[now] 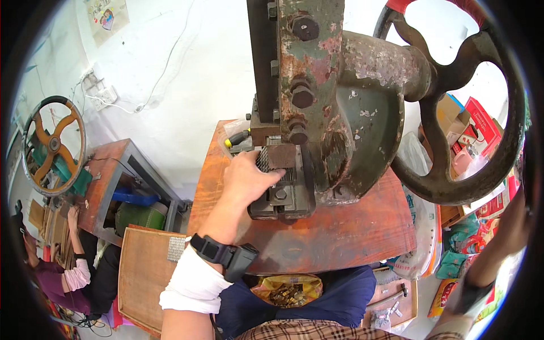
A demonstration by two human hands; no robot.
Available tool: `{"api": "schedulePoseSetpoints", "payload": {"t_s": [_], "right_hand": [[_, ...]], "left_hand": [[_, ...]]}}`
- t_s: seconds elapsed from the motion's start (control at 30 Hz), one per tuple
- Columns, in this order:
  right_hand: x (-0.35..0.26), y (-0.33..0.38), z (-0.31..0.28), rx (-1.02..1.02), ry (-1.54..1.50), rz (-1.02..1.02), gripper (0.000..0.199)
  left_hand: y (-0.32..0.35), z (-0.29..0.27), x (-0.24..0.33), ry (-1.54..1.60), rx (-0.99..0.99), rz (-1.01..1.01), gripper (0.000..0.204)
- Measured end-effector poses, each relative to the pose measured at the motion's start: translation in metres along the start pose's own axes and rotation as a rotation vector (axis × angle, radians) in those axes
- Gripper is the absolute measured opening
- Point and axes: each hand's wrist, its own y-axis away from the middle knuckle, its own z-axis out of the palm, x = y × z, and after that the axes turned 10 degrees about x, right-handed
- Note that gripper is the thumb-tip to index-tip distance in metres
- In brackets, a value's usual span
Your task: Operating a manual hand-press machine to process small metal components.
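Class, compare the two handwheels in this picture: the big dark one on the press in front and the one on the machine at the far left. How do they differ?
The dark handwheel has blackish curved spokes; the far handwheel has orange spokes inside a dark rim. The dark one fills the upper right and looks much larger, being close; the far one looks small. The right hand reaches the dark wheel's rim; nobody touches the far one. Both are round, spoked wheels.

By the left hand (pixel 249 178), the metal press (pixel 334 102) shows flaking, rusty paint; the wooden bench (pixel 351 226) beneath looks worn, faintly glossy.

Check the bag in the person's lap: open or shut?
Open. The yellow bag gapes at the top, showing small brownish pieces inside.
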Motion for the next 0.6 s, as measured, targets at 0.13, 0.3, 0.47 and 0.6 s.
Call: {"api": "schedulePoseSetpoints", "payload": {"t_s": [0.13, 0.3, 0.47, 0.6], "right_hand": [[-0.032, 0.078, -0.017, -0.441, -0.16, -0.055, 0.016], [-0.038, 0.163, -0.007, -0.578, -0.185, 0.326, 0.022], [-0.038, 0.22, -0.02, -0.703, -0.176, 0.58, 0.02], [-0.051, 0.233, -0.002, -0.756, -0.199, 0.523, 0.017]], "left_hand": [[-0.003, 0.016, 0.005, -0.121, 0.083, 0.039, 0.047], [0.037, -0.029, -0.031, 0.371, 0.025, -0.296, 0.04], [0.117, -0.045, -0.071, 0.439, -0.009, -0.424, 0.037], [0.143, -0.02, -0.051, -0.106, -0.135, 0.144, 0.051]]}}
